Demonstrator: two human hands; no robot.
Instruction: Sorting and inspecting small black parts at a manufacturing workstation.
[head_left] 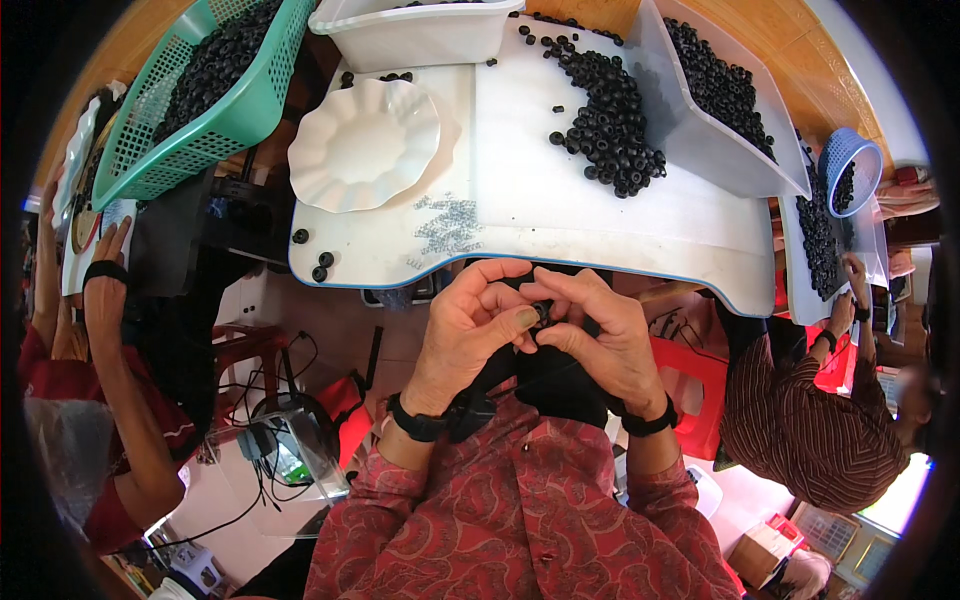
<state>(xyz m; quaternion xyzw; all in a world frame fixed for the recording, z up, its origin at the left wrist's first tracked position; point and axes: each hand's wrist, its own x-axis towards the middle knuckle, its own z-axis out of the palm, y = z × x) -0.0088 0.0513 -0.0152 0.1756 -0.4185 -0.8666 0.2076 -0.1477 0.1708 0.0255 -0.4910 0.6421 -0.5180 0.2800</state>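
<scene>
Just off the near edge of the white table (700, 240), my left hand (468, 318) and my right hand (602, 332) meet in front of my chest. Between their fingertips is a small round black part (543, 311). Both hands are closed on it, thumbs toward me, and the fingers hide much of its shape. Beyond them on the table lies a loose pile of similar black round parts (612, 125). A patch of tiny silvery pieces (448, 225) is nearer, left of the middle. Three black parts (320, 272) rest at the table's near left corner.
A white wavy-rimmed plate (300, 165) stands at the table's left. Behind are a white tub (415, 38) and a grey bin (720, 165) of black parts. A green basket (190, 150) is far left, a blue basket (833, 180) far right. Co-workers sit on both sides.
</scene>
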